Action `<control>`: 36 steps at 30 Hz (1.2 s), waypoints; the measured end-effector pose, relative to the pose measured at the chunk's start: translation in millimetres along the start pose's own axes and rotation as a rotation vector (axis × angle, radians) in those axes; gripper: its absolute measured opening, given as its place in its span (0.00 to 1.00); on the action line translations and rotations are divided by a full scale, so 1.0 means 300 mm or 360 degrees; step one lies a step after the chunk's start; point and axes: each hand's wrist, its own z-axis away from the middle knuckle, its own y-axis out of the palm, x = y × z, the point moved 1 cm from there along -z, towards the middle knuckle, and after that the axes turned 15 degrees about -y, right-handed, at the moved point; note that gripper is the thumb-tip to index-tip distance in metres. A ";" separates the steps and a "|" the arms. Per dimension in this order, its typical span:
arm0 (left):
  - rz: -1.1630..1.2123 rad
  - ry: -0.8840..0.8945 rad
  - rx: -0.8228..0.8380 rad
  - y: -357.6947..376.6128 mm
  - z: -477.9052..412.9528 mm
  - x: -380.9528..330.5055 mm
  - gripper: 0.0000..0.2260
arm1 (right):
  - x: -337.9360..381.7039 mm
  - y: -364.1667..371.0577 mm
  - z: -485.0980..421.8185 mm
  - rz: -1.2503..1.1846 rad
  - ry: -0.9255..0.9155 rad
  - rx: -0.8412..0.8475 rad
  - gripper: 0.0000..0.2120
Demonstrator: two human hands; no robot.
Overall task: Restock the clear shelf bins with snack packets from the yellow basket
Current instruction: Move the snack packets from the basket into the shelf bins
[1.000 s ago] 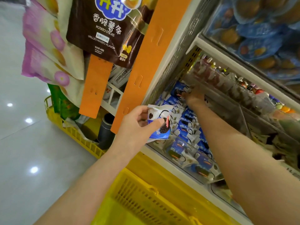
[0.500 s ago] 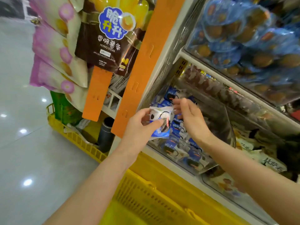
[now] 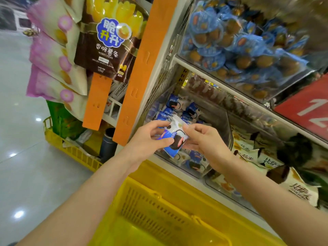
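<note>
Right hand (image 3: 204,141) back; floor (image 3: 21,167) (glossy)

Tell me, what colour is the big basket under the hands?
The basket is bright yellow, clearest in the head view.

Both bare forearms reach forward and angle inward, the left hand (image 3: 150,139) and right hand (image 3: 205,142) meeting close together, thumbs and curled fingers pinching opposite sides of one small packet (image 3: 175,141).
</note>
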 end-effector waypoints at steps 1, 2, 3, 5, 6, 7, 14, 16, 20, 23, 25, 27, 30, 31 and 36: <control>0.0041 0.0016 0.0012 0.003 0.002 -0.003 0.18 | -0.007 -0.003 0.013 -0.0080 0.0042 -0.0041 0.10; 0.0085 0.0025 0.0003 0.007 0.003 -0.005 0.18 | -0.014 -0.007 0.023 -0.0145 0.0077 -0.0066 0.09; 0.0114 0.0038 -0.0027 0.012 0.005 -0.007 0.16 | -0.020 -0.011 0.032 -0.0178 0.0098 -0.0059 0.07; 0.0050 0.0119 -0.0135 0.021 0.005 -0.015 0.13 | -0.024 -0.033 0.037 -0.0083 0.0050 0.0081 0.05; -0.0063 0.0189 -0.0197 0.025 0.004 -0.023 0.12 | -0.021 -0.049 0.033 0.0024 -0.0015 0.0191 0.08; -0.0205 0.0271 -0.0243 0.027 0.003 -0.034 0.11 | -0.012 -0.065 0.029 0.0144 -0.0083 0.0301 0.10; -0.0852 0.0518 -0.0244 0.035 -0.058 -0.070 0.19 | -0.010 -0.116 -0.034 0.0561 -0.0157 0.0500 0.12; -0.1043 0.0534 -0.0373 0.023 -0.095 -0.055 0.20 | -0.032 -0.147 -0.083 0.0685 -0.0074 0.0380 0.14; -0.1620 0.0585 -0.0377 -0.016 -0.145 0.024 0.15 | -0.112 -0.200 -0.217 0.0763 0.0032 -0.0038 0.13; -0.1869 0.0762 -0.0360 -0.034 -0.171 0.061 0.12 | -0.168 -0.189 -0.328 0.0778 0.0153 -0.0145 0.19; -0.1785 0.0735 -0.0363 -0.043 -0.183 0.053 0.12 | -0.205 -0.167 -0.399 0.0859 0.0210 -0.0131 0.18; -0.1764 0.0759 -0.0378 -0.053 -0.196 0.051 0.14 | -0.243 -0.139 -0.471 0.0902 0.0229 -0.0166 0.19; -0.1780 0.0825 -0.0417 -0.056 -0.198 0.065 0.15 | -0.300 -0.090 -0.566 0.0903 0.0297 -0.0194 0.25; -0.1781 0.0831 -0.0428 -0.055 -0.199 0.069 0.15 | -0.312 -0.073 -0.590 0.0926 0.0309 -0.0192 0.29; -0.1736 0.0924 -0.0465 -0.055 -0.199 0.076 0.11 | -0.357 -0.038 -0.658 0.0987 0.0250 -0.0162 0.28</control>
